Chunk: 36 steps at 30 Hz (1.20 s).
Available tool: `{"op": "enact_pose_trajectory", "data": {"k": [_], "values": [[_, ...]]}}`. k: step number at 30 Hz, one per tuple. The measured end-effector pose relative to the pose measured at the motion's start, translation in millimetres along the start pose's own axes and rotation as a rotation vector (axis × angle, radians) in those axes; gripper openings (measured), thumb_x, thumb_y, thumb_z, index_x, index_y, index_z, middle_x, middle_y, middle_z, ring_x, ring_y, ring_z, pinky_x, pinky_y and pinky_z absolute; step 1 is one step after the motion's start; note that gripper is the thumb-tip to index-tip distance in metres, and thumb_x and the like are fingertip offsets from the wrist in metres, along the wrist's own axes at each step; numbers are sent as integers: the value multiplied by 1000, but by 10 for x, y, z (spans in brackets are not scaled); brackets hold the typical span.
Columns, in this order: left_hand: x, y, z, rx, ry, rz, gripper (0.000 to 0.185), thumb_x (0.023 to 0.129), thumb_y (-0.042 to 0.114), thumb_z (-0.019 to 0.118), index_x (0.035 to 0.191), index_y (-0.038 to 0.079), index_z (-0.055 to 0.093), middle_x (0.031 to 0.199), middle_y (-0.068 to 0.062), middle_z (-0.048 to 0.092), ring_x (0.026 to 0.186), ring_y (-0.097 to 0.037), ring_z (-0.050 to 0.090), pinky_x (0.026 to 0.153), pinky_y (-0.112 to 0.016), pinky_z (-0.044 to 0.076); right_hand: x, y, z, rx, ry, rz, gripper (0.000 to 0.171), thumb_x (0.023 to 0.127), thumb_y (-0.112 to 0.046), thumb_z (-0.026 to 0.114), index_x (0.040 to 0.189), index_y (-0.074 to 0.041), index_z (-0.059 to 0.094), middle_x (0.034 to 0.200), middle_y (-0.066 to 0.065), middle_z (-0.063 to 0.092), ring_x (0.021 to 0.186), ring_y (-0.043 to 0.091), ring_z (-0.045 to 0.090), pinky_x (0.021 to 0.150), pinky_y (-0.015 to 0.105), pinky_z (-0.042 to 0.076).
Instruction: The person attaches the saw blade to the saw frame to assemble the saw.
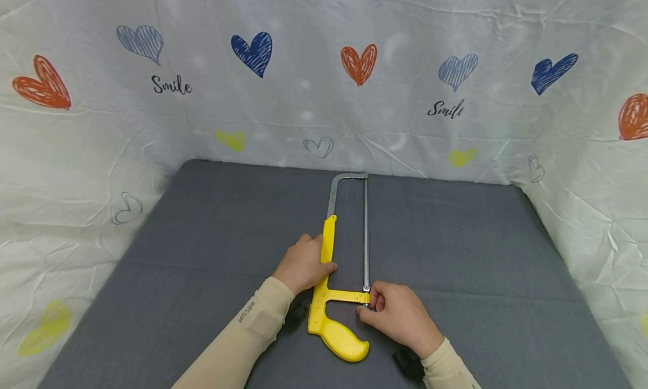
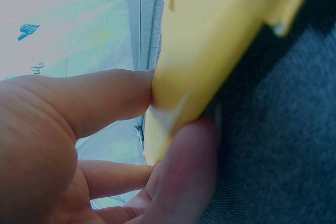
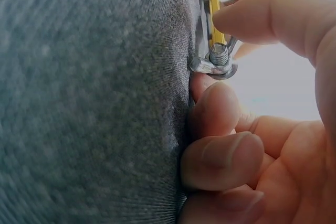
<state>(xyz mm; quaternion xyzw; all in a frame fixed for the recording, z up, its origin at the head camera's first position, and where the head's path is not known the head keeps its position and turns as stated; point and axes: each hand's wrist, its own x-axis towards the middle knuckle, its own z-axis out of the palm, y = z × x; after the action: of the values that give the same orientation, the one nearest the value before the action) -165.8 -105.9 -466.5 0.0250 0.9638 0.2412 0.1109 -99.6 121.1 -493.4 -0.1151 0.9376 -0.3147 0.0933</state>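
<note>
Both of my hands are on the hacksaw (image 1: 338, 276), which lies flat on the grey mat (image 1: 202, 231) with its steel bow pointing to twelve o'clock and its yellow pistol handle (image 1: 338, 335) curling down toward five o'clock.

My left hand (image 1: 304, 263) sits at nine o'clock of the saw and grips the yellow upper bar of the frame; in the left wrist view the thumb (image 2: 181, 177) and a finger (image 2: 105, 98) pinch the yellow plastic (image 2: 220, 35) between them, with the mat just behind.

My right hand (image 1: 397, 313) is at three o'clock of the handle, at the near end of the blade (image 1: 366, 231). Its fingers are curled and pinch the wing nut (image 3: 214, 67) on the threaded bolt (image 3: 219, 53) that sticks out of the yellow cross arm (image 1: 346, 295). In the right wrist view one fingertip (image 3: 215, 108) presses the nut from below and the thumb (image 3: 262, 17) closes on it from above; the nut sits just off the mat.

The blade runs straight from that cross arm up to the far corner of the bow (image 1: 349, 178), close to the back edge of the mat.

Behind and to both sides hangs a white sheet (image 1: 101, 153) printed with coloured hearts (image 1: 253, 51) and the word "Smile" (image 1: 171, 85). My sleeves (image 1: 243, 338) are beige.
</note>
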Motion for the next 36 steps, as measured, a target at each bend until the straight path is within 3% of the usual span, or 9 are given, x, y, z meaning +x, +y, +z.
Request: {"op": "enact_pose_trajectory", "data": {"k": [20, 36], "values": [[1, 11, 5, 2, -3, -10, 76, 94, 32, 86, 155, -1, 54, 118, -19, 62, 81, -22, 63, 82, -39, 65, 6, 12, -9, 24, -11, -2, 26, 86, -33, 84, 75, -25, 61, 60, -12, 51, 48, 6, 44, 47, 23, 34], [3, -4, -1, -7, -18, -10, 78, 95, 32, 85, 157, -2, 52, 119, -20, 61, 82, -23, 63, 82, -39, 64, 1, -1, -48, 59, -54, 41, 35, 89, -35, 82, 63, -24, 62, 53, -12, 46, 45, 8, 42, 45, 24, 30]]}}
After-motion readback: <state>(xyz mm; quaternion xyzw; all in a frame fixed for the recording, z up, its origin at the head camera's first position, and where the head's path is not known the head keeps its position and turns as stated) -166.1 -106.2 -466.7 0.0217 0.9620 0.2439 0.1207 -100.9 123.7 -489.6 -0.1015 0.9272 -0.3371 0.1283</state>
